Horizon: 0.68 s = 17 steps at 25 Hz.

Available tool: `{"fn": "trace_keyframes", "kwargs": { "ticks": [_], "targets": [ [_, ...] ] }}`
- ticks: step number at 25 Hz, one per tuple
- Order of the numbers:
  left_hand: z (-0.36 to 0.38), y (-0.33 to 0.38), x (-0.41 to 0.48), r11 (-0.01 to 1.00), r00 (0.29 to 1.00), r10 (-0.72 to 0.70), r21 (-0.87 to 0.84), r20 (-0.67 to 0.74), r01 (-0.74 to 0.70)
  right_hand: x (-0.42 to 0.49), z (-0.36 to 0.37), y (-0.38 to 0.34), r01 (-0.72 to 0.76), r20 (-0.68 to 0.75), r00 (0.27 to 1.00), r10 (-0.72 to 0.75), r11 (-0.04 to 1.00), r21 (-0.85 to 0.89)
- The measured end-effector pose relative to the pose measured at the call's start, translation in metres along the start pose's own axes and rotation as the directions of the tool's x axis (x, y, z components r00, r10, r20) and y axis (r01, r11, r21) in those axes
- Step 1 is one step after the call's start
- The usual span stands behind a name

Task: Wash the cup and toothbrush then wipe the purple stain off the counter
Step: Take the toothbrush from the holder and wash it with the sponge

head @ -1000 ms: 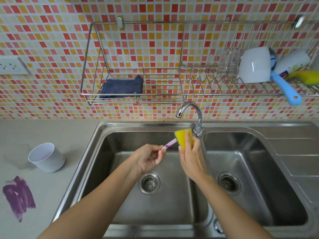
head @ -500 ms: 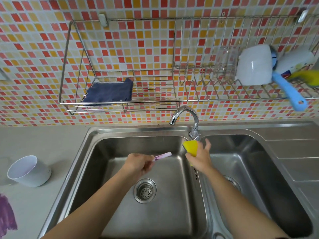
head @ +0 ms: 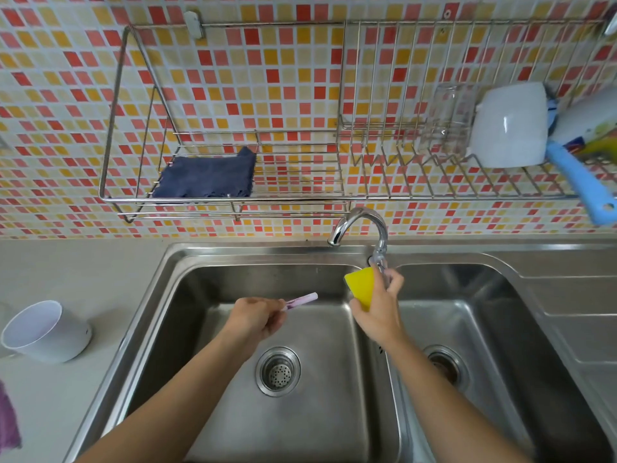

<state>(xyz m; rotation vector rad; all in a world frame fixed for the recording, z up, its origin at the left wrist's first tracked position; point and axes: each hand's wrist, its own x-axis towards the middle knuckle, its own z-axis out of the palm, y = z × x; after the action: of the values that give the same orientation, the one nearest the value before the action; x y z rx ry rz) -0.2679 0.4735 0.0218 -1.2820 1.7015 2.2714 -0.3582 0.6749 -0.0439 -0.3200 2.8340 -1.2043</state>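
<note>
Two hands: one toothbrush (head: 300,300), one sponge (head: 361,286), one cup (head: 46,332).

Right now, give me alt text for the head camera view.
Over a steel double sink, the left hand holds a toothbrush while the right hand grips a yellow sponge at the faucet. A white cup stands on the counter.
</note>
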Motion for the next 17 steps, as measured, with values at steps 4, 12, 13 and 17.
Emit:
{"fn": "trace_keyframes", "kwargs": {
  "ticks": [4, 12, 13, 17],
  "targets": [
    [0.018, 0.007, 0.002, 0.999, 1.0, -0.002, -0.043, 0.028, 0.003, -0.026, 0.003, -0.023, 0.107, -0.061, 0.992, -0.11, 0.993, -0.045],
    [0.061, 0.028, 0.003, 0.989, 0.975, -0.099, -0.089, 0.199, 0.118, -0.011, 0.004, -0.036, 0.292, -0.027, 0.955, -0.295, 0.953, -0.081],
    [0.063, 0.029, 0.004, 0.988, 0.969, -0.114, -0.081, 0.217, 0.134, -0.01, 0.002, -0.034, 0.235, -0.077, 0.968, -0.24, 0.969, -0.069],
    [0.067, 0.032, 0.004, 0.979, 0.953, -0.151, -0.096, 0.261, 0.182, -0.01, -0.001, -0.033, 0.291, -0.03, 0.955, -0.295, 0.952, -0.098]
  ]
}}
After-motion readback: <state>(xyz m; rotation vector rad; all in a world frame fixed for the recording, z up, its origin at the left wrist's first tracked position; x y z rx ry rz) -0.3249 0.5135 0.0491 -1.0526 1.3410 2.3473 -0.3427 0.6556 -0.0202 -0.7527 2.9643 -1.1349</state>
